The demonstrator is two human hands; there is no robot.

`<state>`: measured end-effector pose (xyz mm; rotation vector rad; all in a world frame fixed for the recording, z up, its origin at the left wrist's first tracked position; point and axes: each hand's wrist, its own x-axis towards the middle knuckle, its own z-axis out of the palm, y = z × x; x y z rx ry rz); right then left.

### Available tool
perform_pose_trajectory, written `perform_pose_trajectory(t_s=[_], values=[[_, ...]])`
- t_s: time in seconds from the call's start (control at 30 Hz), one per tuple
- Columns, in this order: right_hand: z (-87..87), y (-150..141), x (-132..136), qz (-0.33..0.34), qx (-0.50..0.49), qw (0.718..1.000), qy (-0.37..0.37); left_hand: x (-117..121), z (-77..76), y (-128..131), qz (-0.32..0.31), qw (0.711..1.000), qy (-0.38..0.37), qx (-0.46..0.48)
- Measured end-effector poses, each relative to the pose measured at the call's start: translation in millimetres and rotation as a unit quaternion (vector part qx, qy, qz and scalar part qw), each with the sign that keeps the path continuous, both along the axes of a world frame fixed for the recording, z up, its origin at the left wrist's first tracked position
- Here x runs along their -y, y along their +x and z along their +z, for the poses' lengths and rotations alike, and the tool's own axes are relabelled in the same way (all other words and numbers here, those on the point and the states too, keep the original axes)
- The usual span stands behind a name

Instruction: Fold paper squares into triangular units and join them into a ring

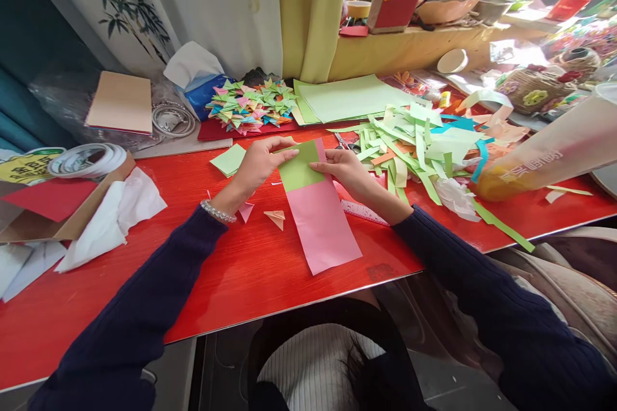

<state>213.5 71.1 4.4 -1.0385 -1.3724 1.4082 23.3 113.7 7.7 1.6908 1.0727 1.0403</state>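
A long pink paper strip [324, 228] slants across the red table in front of me, its near end toward the table's edge. On its far end lies a smaller green paper square [303, 167], with a narrow band of pink showing along the right side. My left hand [270, 159] pinches the green square's upper left edge, thumb on top. From the other side my right hand [341, 168] grips both papers at the right edge, thumb pressed on the green. Left of the strip are a small folded peach paper piece [276, 218] and a pink folded piece [245, 210].
Green paper squares [228, 160] lie beyond my left wrist. Behind stand a heap of folded paper pieces [253, 103] and large green sheets [357, 97]. Paper strips [409, 141], scissors [346, 142] and a tall plastic cup [544, 148] lie right. A cardboard box [103, 186] sits left.
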Motion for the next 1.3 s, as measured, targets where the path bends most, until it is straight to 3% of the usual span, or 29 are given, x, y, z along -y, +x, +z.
perform_pose_trajectory(t_s=[0.6,0.73,0.8,0.93,1.0,1.07,1.2,1.3], values=[[-4.2,-1,0,0.008,-0.003,1.0,0.0,-4,-3.6,-2,-0.003,0.999,-0.041,0.011],[-6.2,8,-10,0.027,0.026,0.999,0.002,-6,-5.7,-3,0.0,0.998,-0.055,0.025],[-7.9,21,-21,-0.014,0.049,0.998,0.03,-7,-7.3,-5,0.001,0.998,-0.058,0.035],[-10.8,47,-40,-0.196,0.147,0.964,0.102,-11,-9.7,-8,0.006,0.998,-0.052,0.045],[-10.1,51,-41,-0.217,0.187,0.951,0.113,-11,-9.5,-9,0.008,0.998,-0.05,0.046],[-8.1,47,-36,-0.168,0.183,0.963,0.104,-11,-8.7,-9,0.005,0.997,-0.055,0.046],[-6.1,30,-21,0.033,0.13,0.989,0.066,-11,-8.8,-7,0.014,0.996,-0.071,0.05],[-7.9,23,-17,0.071,0.139,0.987,0.035,-12,-12.4,-9,0.011,0.997,-0.07,0.034]])
